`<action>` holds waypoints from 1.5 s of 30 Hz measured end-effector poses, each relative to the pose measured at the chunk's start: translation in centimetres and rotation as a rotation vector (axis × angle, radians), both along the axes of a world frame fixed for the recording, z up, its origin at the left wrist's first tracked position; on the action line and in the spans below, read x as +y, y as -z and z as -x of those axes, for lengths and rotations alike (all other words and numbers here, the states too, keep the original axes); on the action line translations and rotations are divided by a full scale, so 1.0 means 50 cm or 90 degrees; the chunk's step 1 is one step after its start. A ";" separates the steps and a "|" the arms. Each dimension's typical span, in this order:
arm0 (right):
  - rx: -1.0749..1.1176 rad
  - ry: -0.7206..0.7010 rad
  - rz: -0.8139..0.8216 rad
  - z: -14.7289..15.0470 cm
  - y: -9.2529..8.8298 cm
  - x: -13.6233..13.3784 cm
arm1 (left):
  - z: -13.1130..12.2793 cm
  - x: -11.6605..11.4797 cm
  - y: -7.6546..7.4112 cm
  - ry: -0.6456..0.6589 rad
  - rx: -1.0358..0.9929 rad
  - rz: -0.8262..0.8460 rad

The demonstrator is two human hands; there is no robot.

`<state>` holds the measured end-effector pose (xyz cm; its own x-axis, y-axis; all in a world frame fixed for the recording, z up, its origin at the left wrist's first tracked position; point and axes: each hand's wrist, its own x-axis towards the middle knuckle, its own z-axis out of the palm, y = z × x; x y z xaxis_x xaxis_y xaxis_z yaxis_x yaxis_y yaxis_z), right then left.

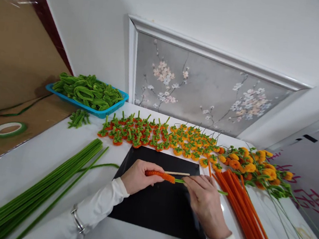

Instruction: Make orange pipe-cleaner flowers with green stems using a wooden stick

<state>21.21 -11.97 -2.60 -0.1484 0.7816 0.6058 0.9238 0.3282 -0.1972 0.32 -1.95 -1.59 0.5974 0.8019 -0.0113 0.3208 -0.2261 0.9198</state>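
Observation:
My left hand (137, 176) is closed around an orange pipe-cleaner coil (161, 175) wound on a thin wooden stick (176, 173). Its tip points right over a black mat (163, 208). My right hand (206, 203) pinches a green pipe cleaner (179, 181) that meets the end of the orange coil and runs out to the right past my fingers. Both hands hover low over the mat, close together.
Long green pipe cleaners (38, 194) lie at the left, long orange ones (247, 217) at the right. Rows of small orange and yellow flowers (157, 136) fill the table's back. A blue basket (87, 108) holds green loops. A tape roll (8, 128) lies far left.

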 end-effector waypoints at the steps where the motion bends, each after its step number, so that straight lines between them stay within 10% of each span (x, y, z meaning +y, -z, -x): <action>1: -0.007 0.010 -0.001 0.001 -0.002 -0.001 | 0.000 0.000 0.000 0.000 0.002 0.001; 28: 0.046 0.030 0.059 0.002 -0.001 0.001 | 0.000 0.008 0.004 0.051 -0.095 0.094; 45: 0.068 -0.005 0.048 0.000 -0.010 -0.003 | 0.004 0.001 -0.004 0.044 -0.004 -0.136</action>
<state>21.20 -12.15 -2.10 -0.0923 0.8246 0.5581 0.8937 0.3158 -0.3188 0.11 -1.92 -1.37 0.6505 0.7428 0.1583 0.2924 -0.4373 0.8505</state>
